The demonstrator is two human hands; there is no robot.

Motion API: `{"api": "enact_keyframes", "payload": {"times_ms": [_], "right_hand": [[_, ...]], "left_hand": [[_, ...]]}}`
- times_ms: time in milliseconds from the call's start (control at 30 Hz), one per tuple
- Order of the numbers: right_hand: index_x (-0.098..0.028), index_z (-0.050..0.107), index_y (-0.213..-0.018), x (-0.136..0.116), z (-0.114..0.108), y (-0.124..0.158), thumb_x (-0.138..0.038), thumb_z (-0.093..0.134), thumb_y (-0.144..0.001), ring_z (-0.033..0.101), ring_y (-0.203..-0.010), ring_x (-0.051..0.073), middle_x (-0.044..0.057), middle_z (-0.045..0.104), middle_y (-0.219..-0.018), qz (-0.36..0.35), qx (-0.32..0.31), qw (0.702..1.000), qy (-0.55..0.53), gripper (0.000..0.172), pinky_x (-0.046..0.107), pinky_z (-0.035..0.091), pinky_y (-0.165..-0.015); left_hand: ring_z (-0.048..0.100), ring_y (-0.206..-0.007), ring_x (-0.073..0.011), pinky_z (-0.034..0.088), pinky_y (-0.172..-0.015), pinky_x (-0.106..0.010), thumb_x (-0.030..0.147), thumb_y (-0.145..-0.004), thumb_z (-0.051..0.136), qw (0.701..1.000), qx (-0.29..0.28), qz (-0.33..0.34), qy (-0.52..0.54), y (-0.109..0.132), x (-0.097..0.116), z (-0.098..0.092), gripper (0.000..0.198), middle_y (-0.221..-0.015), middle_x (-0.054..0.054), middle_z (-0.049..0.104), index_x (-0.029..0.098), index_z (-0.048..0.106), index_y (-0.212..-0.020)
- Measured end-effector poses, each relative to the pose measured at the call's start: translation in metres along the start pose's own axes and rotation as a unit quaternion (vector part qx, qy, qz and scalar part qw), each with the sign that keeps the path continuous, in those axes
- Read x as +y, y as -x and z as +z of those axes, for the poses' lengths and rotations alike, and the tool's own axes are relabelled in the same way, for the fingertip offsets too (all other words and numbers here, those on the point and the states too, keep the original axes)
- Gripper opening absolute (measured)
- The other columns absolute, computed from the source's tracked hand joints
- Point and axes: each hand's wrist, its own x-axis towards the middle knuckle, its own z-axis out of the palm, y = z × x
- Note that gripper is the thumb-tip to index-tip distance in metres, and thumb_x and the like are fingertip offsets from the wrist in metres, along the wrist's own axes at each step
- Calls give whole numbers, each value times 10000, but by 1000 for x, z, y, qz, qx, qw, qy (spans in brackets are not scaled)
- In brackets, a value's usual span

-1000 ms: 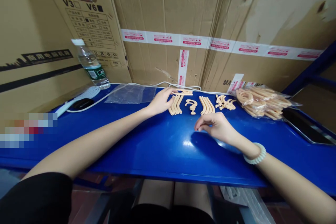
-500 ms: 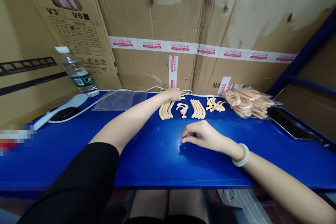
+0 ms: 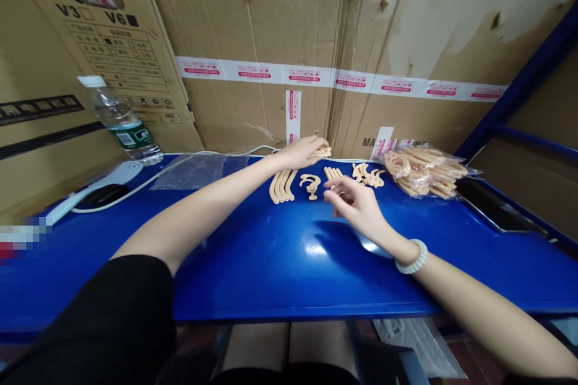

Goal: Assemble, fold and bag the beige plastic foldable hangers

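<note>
My left hand point(image 3: 301, 153) reaches to the back of the blue table, its fingers closed on pale wooden-looking pieces point(image 3: 323, 152). Below it lies a row of curved strips point(image 3: 283, 185), with hook-shaped pieces point(image 3: 311, 185) just to their right. Over the front of a second row of strips point(image 3: 333, 173) hovers my right hand point(image 3: 350, 197), fingers curled and apart, with nothing visible between them. It hides part of that row. A small pile of curved pieces point(image 3: 368, 175) lies further right.
Clear bags of similar pieces point(image 3: 424, 169) and a dark phone point(image 3: 497, 207) lie at the right. At the left are a water bottle point(image 3: 124, 126), a white cable point(image 3: 176, 166), a flat plastic bag point(image 3: 192, 172) and a black object point(image 3: 106, 195). Cardboard point(image 3: 253, 30) stands behind.
My left hand has moved right along the back, with pale pieces now at its fingertips. My right hand has risen toward the right row of strips and opened its fingers. The view has shifted slightly.
</note>
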Motion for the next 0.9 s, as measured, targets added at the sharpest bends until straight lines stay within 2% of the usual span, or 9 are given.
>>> {"api": "enact_keyframes", "payload": {"times_ms": [67, 133, 167, 267, 367, 500, 567, 700, 900], "right_hand": [[-218, 536, -1179, 0, -3, -4, -491, 697, -872, 639, -536, 135, 18, 678, -881, 76, 56, 991, -91, 441, 273, 547, -467], [-230, 484, -1227, -2, -7, -7, -516, 724, -837, 657, -556, 143, 23, 668, -913, 131, 70, 975, -163, 540, 283, 575, -449], [-223, 492, -1215, -4, -8, -8, -522, 725, -833, 661, -561, 144, 20, 665, -887, 149, 58, 969, -186, 538, 284, 586, -452], [-183, 563, -1085, -7, -8, -7, -534, 713, -835, 628, -495, 130, -11, 643, -701, 163, -16, 965, -206, 457, 242, 552, -408], [-172, 590, -965, -7, -5, -7, -543, 704, -830, 570, -408, 114, -27, 622, -591, 145, -27, 971, -187, 411, 202, 458, -332], [-170, 627, -923, -7, -15, -11, -524, 703, -837, 546, -397, 110, -20, 621, -581, 109, 42, 981, -152, 372, 208, 421, -333], [-170, 657, -916, -8, -25, -14, -503, 703, -847, 533, -400, 106, -16, 616, -571, 89, 83, 984, -128, 344, 209, 401, -344], [-170, 692, -912, -10, -44, -18, -462, 697, -862, 514, -414, 103, -9, 612, -586, 60, 141, 981, -122, 296, 213, 362, -356], [-167, 694, -893, -10, -47, -20, -476, 702, -856, 480, -420, 94, -9, 590, -594, 62, 146, 980, -122, 311, 221, 332, -371]], "left_hand": [[595, -1178, -242, 466, -987, -367, 220, -941, 545, 994, 87, 52, 47, 15, 22, -4, 348, -1264, -128, 623, 168, 528, -1284], [596, -1167, -246, 456, -999, -397, 268, -975, 533, 985, 140, 77, 62, 35, 48, -5, 283, -1231, -102, 651, 201, 567, -1248], [602, -1156, -249, 447, -1012, -415, 302, -987, 535, 983, 155, 72, 63, 46, 61, -5, 265, -1209, -88, 669, 216, 584, -1232], [601, -1179, -263, 437, -1043, -435, 382, -967, 600, 985, 143, 55, 81, 77, 92, -2, 381, -1241, -90, 678, 229, 555, -1313], [550, -1279, -299, 431, -1084, -495, 417, -952, 611, 982, 159, 10, 102, 102, 106, 1, 459, -1354, -108, 624, 254, 507, -1368], [419, -1427, -286, 333, -1196, -532, 331, -988, 495, 972, 199, -84, 96, 124, 102, 5, 396, -1485, -126, 517, 233, 483, -1372], [345, -1482, -300, 287, -1220, -552, 309, -979, 473, 980, 145, -118, 64, 133, 98, 7, 400, -1536, -134, 468, 214, 496, -1367], [121, -1563, -343, 259, -1213, -601, 448, -969, 480, 989, 3, -144, 8, 146, 94, 10, 560, -1670, -134, 239, 196, 434, -1466], [202, -1547, -331, 247, -1223, -539, 630, -973, 374, 984, -93, -155, 10, 150, 84, 18, 771, -1661, -157, 237, 172, 275, -1585]]}}
